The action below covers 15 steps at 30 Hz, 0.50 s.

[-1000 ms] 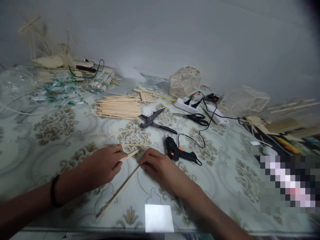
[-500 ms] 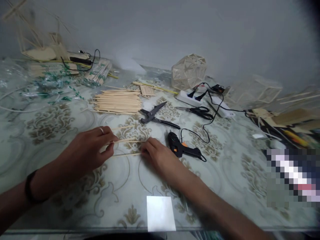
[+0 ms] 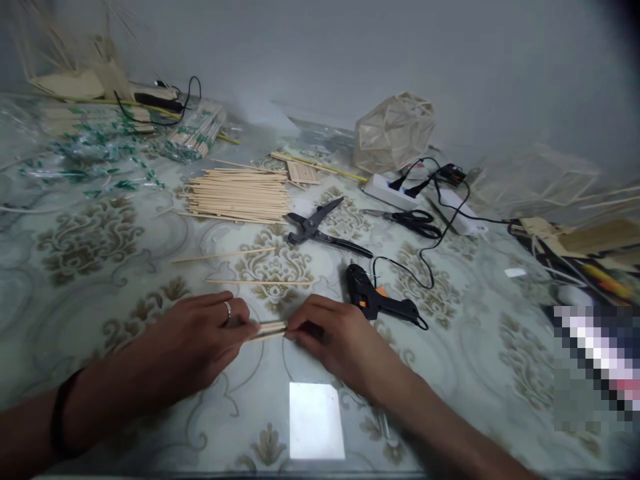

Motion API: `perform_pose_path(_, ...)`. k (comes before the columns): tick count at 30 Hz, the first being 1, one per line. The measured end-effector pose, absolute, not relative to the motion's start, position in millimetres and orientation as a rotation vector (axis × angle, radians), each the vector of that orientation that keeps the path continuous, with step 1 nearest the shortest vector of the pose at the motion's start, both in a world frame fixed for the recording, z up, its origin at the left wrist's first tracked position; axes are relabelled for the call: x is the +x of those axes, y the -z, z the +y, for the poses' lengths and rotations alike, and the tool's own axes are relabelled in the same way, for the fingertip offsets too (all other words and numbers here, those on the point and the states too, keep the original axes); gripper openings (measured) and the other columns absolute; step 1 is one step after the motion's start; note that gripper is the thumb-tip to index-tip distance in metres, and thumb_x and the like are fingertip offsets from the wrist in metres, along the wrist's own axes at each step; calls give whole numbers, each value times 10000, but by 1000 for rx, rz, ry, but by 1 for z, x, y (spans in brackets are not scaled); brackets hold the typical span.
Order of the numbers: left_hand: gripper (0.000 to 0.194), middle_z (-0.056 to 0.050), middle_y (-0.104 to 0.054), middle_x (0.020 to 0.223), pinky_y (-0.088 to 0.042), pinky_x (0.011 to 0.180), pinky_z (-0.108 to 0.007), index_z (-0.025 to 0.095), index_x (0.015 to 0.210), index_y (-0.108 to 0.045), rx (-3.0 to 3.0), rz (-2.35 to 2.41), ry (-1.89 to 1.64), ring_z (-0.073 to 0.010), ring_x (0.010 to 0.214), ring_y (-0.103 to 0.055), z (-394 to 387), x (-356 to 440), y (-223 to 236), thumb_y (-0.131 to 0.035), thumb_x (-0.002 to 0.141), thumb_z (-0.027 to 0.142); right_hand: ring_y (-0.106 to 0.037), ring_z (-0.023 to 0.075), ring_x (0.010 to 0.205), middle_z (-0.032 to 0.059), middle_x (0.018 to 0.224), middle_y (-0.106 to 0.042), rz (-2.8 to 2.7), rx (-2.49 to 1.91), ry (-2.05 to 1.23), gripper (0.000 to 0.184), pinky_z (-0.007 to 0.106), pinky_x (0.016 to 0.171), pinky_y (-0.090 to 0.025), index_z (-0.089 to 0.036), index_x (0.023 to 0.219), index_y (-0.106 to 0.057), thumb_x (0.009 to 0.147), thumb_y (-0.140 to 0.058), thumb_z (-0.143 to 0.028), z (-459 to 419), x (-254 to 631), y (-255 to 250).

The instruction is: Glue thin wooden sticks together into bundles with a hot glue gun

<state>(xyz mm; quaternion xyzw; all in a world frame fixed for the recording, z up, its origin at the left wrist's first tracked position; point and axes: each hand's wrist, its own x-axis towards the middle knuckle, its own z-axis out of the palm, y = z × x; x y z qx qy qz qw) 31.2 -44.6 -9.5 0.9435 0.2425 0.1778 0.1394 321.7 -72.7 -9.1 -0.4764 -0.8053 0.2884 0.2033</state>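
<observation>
Fingertips of my left hand [image 3: 205, 340] pinch one end of the thin wooden sticks [image 3: 273, 327], and those of my right hand [image 3: 345, 343] pinch the other. Only a short stretch of these sticks shows between the hands, low over the table; their exact number is hard to make out. Just beyond lie two single sticks, an upper skewer-like stick [image 3: 225, 255] and a lower one [image 3: 260, 283], apart from each other. A black glue gun [image 3: 375, 297] rests on its side to the right of my right hand.
Behind the hands lie a pile of sticks [image 3: 237, 195], black pruning shears [image 3: 320, 230] and black scissors [image 3: 415, 221]. A power strip [image 3: 393, 193] with cords and a stick-built polyhedron frame [image 3: 393, 133] stand farther back. Packaged sticks [image 3: 195, 133] lie back left; a white square [image 3: 317, 420] is near the front edge.
Both hands have come nearer to me, with sticks between their fingers. Two single sticks now lie uncovered beyond them. The view has shifted slightly.
</observation>
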Motion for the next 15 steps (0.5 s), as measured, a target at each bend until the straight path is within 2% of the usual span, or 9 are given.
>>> perform_pose_path(5,261,6,-817,1090,-625,902,-344,245,1141,-768,2624,677,-498,-186,972,-771,-45,31,10,-602,1103,48,-817,169,817,16,982,-838,-2190,-1310,-823,141,276,779,-668,-228,1053,-819,1111,-741,-127,-76,323,6)
perform_pose_path(9,323,12,-808,1050,-631,856,-332,243,1125,-739,2554,672,-535,-167,933,-751,-46,34,8,-504,1127,22,-847,170,868,28,1029,-859,-2183,-1301,-831,203,266,824,-691,-238,1140,-830,1147,-664,-121,-81,328,2)
perform_pose_path(12,376,35,-803,1049,-625,859,-302,263,1121,-680,2509,696,-567,-141,917,-739,-48,37,6,-436,1110,-23,-852,176,841,31,1000,-863,-2206,-1322,-776,251,276,821,-718,-255,1102,-850,1185,-629,-168,-83,332,1)
perform_pose_path(15,423,34,-812,1068,-633,843,-302,284,1155,-650,2521,680,-590,-154,925,-742,-51,38,7,-420,1049,-55,-850,177,794,28,970,-866,-2214,-1310,-714,271,276,778,-739,-271,1084,-868,1197,-632,-196,-84,333,2)
